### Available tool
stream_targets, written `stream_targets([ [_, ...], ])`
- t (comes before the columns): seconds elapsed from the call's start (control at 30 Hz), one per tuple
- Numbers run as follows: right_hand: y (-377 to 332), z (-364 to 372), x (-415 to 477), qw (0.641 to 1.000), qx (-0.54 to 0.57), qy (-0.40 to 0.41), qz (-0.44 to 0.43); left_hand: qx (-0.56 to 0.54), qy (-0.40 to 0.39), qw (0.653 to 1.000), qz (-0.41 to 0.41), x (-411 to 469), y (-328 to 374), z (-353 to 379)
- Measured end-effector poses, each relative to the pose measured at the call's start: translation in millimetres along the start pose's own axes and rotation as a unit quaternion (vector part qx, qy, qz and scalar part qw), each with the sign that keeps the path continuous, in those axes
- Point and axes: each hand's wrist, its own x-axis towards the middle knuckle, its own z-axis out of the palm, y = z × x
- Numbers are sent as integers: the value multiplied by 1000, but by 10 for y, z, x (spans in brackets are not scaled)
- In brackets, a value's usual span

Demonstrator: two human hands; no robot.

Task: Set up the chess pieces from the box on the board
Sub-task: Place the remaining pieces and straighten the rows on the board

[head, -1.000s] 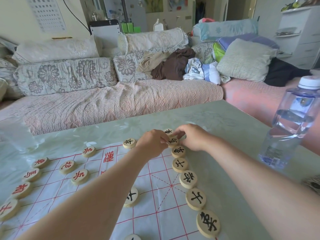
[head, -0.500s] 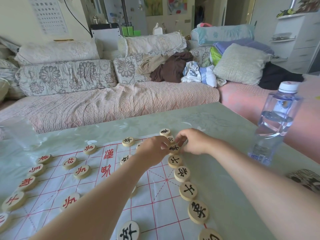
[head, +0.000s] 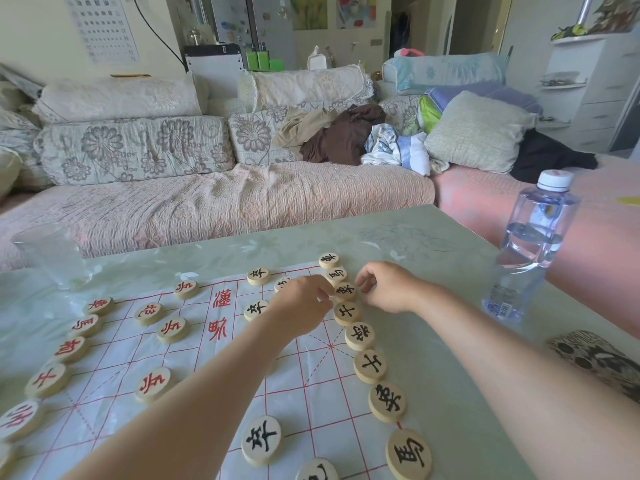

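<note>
A white plastic chess board sheet (head: 304,386) with red grid lines lies on the table. Round wooden pieces with black characters run in a column down its right edge (head: 369,366). Red-character pieces (head: 47,378) line the left side. My left hand (head: 301,303) and my right hand (head: 389,287) meet at the far end of the black column. Their fingertips flank one black piece (head: 345,290) that lies on the board. My left fingers pinch at its left rim. My right fingers curl just beside it, apart, with nothing in them.
A clear water bottle (head: 530,251) stands at the table's right edge. An empty drinking glass (head: 52,254) stands at the far left. A patterned box (head: 599,362) lies at the right. Behind the table is a sofa (head: 221,199) with cushions and clothes.
The view has shifted, so more of the near board shows. Both hands have slid slightly nearer along the black column, from the second piece to the third; my right fingers have loosened.
</note>
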Motion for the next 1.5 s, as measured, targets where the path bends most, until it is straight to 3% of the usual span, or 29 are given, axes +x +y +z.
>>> stream_targets([
  [0.3, 124, 292, -446, 985, 150, 90, -3, -33, -8, 999, 8, -224, 51, 59],
  [0.77, 160, 206, -286, 989, 138, 41, -28, -42, -11, 999, 3, -141, 84, 141],
  [1.07, 158, 195, -253, 992, 122, 35, -20, 34, 9, 998, -47, -160, 110, 159],
  [1.5, 104, 142, -306, 991, 114, 65, -41, -165, 21, 984, -60, -73, 318, 137],
])
